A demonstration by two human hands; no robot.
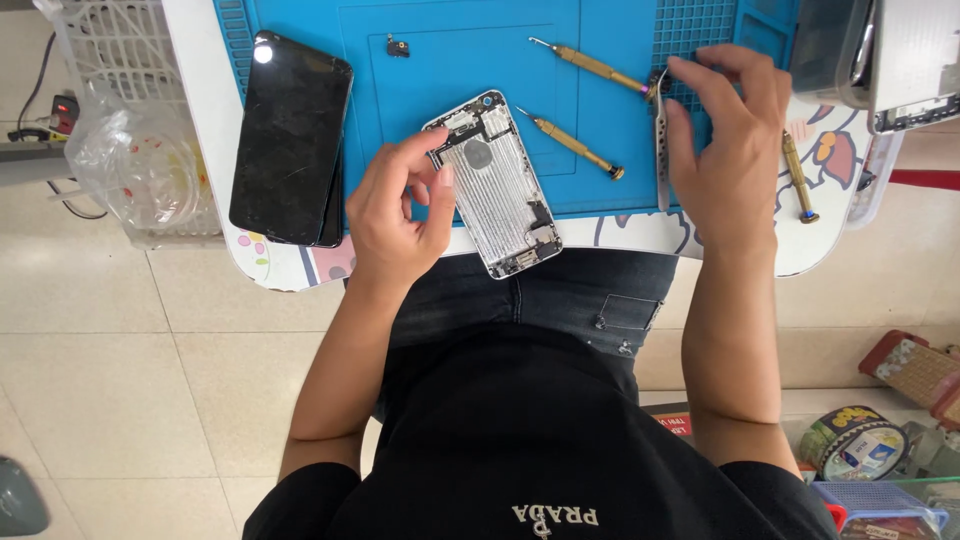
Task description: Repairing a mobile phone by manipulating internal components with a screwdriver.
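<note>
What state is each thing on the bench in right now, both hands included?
Phone housing: opened, insides exposed, lying tilted on the blue mat.
Black screen panel: detached, lying at the mat's left edge.
Left hand: pinching the housing's upper left edge.
Right hand: fingertips on tweezers at the mat's right side.
Three brass screwdrivers: lying loose, unheld.
Small black part: loose on the mat.

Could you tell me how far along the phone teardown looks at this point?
Done: the screen is off and lies beside the open phone shell. In hand: the left hand steadies the shell's edge while the right hand reaches tweezers on the blue mat. Left: boards and small parts remain inside the shell.
</note>
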